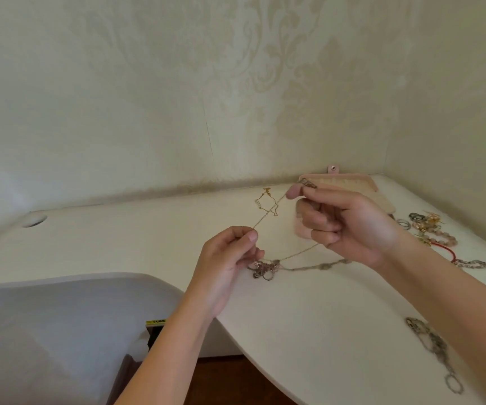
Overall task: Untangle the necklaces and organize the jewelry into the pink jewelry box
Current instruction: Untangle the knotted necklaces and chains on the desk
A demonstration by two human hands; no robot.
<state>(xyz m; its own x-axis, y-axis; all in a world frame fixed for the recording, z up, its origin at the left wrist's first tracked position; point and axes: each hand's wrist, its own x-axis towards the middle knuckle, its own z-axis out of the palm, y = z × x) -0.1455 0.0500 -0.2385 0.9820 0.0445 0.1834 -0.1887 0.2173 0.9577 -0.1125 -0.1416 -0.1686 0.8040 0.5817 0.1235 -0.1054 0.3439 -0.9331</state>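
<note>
Nearest us, at five o'clock, a silver link chain [431,346] lies strung out on the white surface [119,244], well apart from the other pieces. At seven o'clock a grey padded seat [46,331] sits beside the surface's curved edge, with a dark item bearing a yellow label [155,322] just beside it.

Toward the middle we see the left hand [224,264] raised over the surface, its grip pinching a thin gold chain [260,220] between thumb and forefinger, the other fingers curled in. Just past its fingertips, at its three o'clock, a tangled clump [262,268] of silver and rosy pieces rests on the surface. A blurred grey strand [323,264] trails from the clump toward three o'clock.

The right hand [350,226] is held higher, at two o'clock from the left. Its grip pinches the same chain at the fingertips, lower fingers curled. The chain runs taut between both hands, and another stretch drops from under the right hand to the clump. A small silvery bit at the right fingertips is too blurred for us to name.

Farther back, at twelve o'clock from the clump, a second gold necklace [265,200] lies loose on the surface. Behind the right hand the pink jewelry box [353,182] stands open against the wall. At three o'clock lies a heap of rings and beads [428,226], with a red cord [443,249] and a silver bracelet [471,263].
</note>
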